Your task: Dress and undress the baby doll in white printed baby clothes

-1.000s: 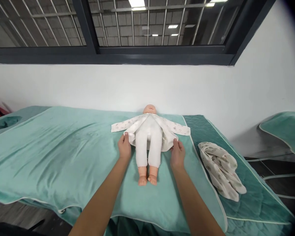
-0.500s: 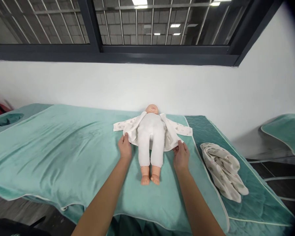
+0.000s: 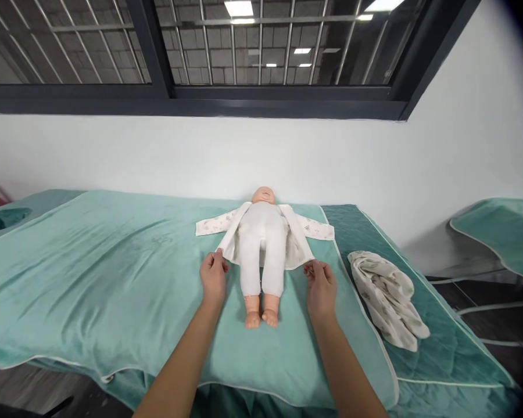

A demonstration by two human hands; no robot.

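Note:
A baby doll (image 3: 262, 241) with a white cloth body lies on its back, feet toward me. Its arms are in the sleeves of a white patterned baby jacket (image 3: 299, 247), which hangs open at the front. My left hand (image 3: 213, 276) pinches the lower corner of the jacket's left panel. At the lower corner of the right panel, my right hand (image 3: 321, 284) is closed on the hem. The doll's torso and legs lie uncovered between the two panels.
A green sheet (image 3: 113, 278) covers the bed under the doll. Crumpled patterned cloth (image 3: 387, 299) lies to the right on a darker quilted cover (image 3: 444, 342). Behind stands a white wall (image 3: 200, 154) beneath a barred window (image 3: 244, 52). Another green-covered surface (image 3: 501, 229) is at far right.
Both hands have drawn the jacket's lower corners a little toward me, so the panels look straighter and flatter. The whole view has shifted slightly.

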